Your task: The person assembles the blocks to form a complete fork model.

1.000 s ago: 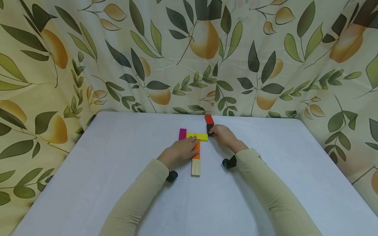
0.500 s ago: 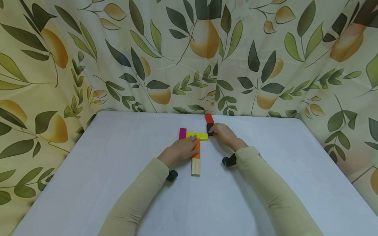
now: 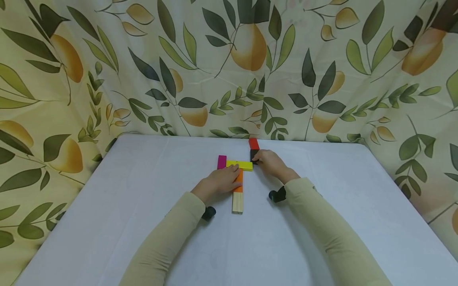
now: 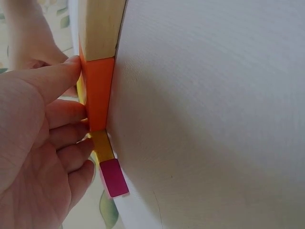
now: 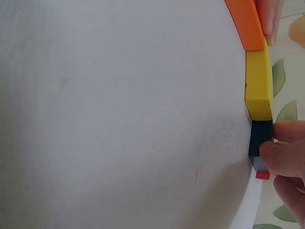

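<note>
Nearest you: your two sleeves, left [image 3: 164,238] and right [image 3: 336,234], both tan, on the near side of the yellow block [image 3: 245,166], one to each side of it. A dark device at the left wrist [image 3: 208,213] and another at the right wrist [image 3: 277,195], both nearer you than the yellow block.

Plain wood block [image 3: 237,203] lies straight out on the near side of the yellow block, with the orange block [image 3: 239,189] in between. Wood and orange are end to end; orange's far end meets the middle of yellow's near side.

Your left hand [image 3: 219,180] is laid over the orange and yellow blocks. Fingers released, fairly straight, resting on them; thumb touches orange, by its seam with the wood.

Yellow block lies crosswise on the counter [image 3: 143,186]. Magenta block [image 3: 222,161] sits at its left end, set at right angles, reaching farther away than yellow; your left hand covers part of its near edge.

Your right hand [image 3: 273,164] is just right of the yellow block. Fingers grasping the black block [image 3: 254,155], thumb and forefinger pinching it. Black runs away from yellow's right end and looks to be touching it in the right wrist view.

Farther than yellow, past black and in line with it: red block [image 3: 253,143]. Well beyond yellow, behind the counter: fruit-and-leaf cloth [image 3: 200,89].
</note>
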`<control>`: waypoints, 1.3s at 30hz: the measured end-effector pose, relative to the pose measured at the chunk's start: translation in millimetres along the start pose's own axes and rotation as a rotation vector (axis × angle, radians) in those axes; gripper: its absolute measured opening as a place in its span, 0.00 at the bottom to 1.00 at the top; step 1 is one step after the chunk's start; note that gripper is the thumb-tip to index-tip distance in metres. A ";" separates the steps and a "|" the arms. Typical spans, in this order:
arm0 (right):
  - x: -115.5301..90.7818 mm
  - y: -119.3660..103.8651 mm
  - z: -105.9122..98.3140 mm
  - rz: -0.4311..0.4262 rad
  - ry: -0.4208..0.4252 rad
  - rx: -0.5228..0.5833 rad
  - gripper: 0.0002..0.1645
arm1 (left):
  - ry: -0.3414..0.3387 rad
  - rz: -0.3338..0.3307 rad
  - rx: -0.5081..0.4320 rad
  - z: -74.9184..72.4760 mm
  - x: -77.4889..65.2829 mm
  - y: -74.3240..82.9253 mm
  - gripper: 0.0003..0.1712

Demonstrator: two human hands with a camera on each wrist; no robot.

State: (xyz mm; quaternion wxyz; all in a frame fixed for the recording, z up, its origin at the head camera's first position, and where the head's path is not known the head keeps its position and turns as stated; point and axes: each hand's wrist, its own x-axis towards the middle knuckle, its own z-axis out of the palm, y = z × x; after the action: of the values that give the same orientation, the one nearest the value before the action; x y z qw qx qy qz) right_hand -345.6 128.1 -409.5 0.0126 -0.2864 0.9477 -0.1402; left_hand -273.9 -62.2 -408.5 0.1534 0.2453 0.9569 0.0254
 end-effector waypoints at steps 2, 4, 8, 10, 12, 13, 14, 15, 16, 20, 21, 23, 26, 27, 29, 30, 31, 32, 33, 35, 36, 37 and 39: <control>0.6 -1.0 0.3 0.001 0.001 0.003 0.14 | -0.001 -0.003 0.000 -0.6 -0.6 0.4 0.35; 1.2 -2.0 0.6 0.002 0.003 0.004 0.14 | -0.002 -0.006 -0.002 -0.9 -0.9 0.5 0.35; 1.2 -2.7 1.0 -0.010 0.010 0.002 0.14 | -0.005 -0.006 -0.003 -1.2 -1.3 1.3 0.35; 1.1 -2.9 1.1 -0.018 0.014 0.005 0.14 | -0.008 -0.008 -0.004 -1.4 -1.5 1.7 0.35; 1.2 -3.2 1.1 -0.022 0.014 0.009 0.14 | -0.010 -0.009 -0.006 -1.4 -1.5 2.0 0.35; 1.2 -3.2 1.2 -0.024 0.013 0.010 0.14 | -0.010 -0.009 -0.007 -1.4 -1.5 2.1 0.35; 1.3 -3.1 1.3 -0.024 0.011 0.009 0.15 | -0.011 -0.009 -0.008 -1.6 -1.6 2.3 0.35; 1.4 -3.0 1.5 -0.026 0.008 0.009 0.15 | -0.010 -0.010 -0.008 -1.7 -1.6 2.4 0.35; 1.5 -2.9 1.6 -0.025 0.005 0.008 0.15 | -0.010 -0.009 -0.007 -1.8 -1.6 2.5 0.35; 2.3 -2.6 1.9 -0.023 -0.005 0.000 0.15 | -0.010 -0.010 -0.004 -1.7 -1.2 2.2 0.35; 2.6 -2.7 1.8 -0.021 -0.006 0.000 0.16 | -0.011 -0.011 -0.004 -1.5 -1.1 2.0 0.35; 3.2 -3.3 1.4 -0.019 -0.009 -0.002 0.16 | -0.014 -0.014 -0.001 -1.1 -0.4 1.3 0.35; 4.5 -4.4 0.6 -0.017 -0.015 0.002 0.16 | -0.016 -0.013 0.005 -0.5 0.8 0.1 0.36; 5.0 -4.8 0.4 -0.017 -0.019 0.004 0.16 | -0.015 -0.011 0.007 -0.3 1.2 -0.3 0.36; 5.9 -5.6 0.1 -0.020 -0.025 0.003 0.16 | -0.012 -0.006 0.009 0.1 1.9 -1.2 0.36; 6.2 -5.9 0.0 -0.019 -0.029 0.003 0.16 | -0.012 -0.003 0.008 0.4 2.3 -1.6 0.36; 6.4 -6.2 0.0 -0.017 -0.033 0.001 0.16 | -0.011 -0.001 0.005 0.7 2.6 -1.9 0.36; 6.6 -6.6 0.0 -0.015 -0.036 0.001 0.16 | -0.010 0.000 0.001 1.2 2.9 -2.1 0.36; 6.6 -7.0 0.0 -0.011 -0.039 0.000 0.16 | -0.010 0.000 -0.001 1.7 3.4 -2.3 0.36; 6.7 -7.6 0.1 -0.003 -0.043 -0.001 0.16 | -0.010 0.000 -0.006 2.6 3.9 -2.5 0.36; 6.7 -7.9 0.2 0.000 -0.044 -0.001 0.16 | -0.008 0.000 -0.008 2.9 4.2 -2.6 0.36; 6.5 -8.3 0.1 0.003 -0.045 0.001 0.16 | -0.007 -0.001 -0.009 3.3 4.3 -2.6 0.36; 6.4 -8.9 -0.1 0.007 -0.045 0.006 0.16 | -0.007 -0.002 -0.010 3.5 4.5 -2.6 0.36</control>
State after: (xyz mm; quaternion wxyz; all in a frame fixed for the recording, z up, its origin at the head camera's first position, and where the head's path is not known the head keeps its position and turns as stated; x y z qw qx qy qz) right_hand -346.1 117.6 -406.7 0.0352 -0.2862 0.9478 -0.1363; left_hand -277.7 -62.4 -413.4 0.1578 0.2437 0.9565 0.0290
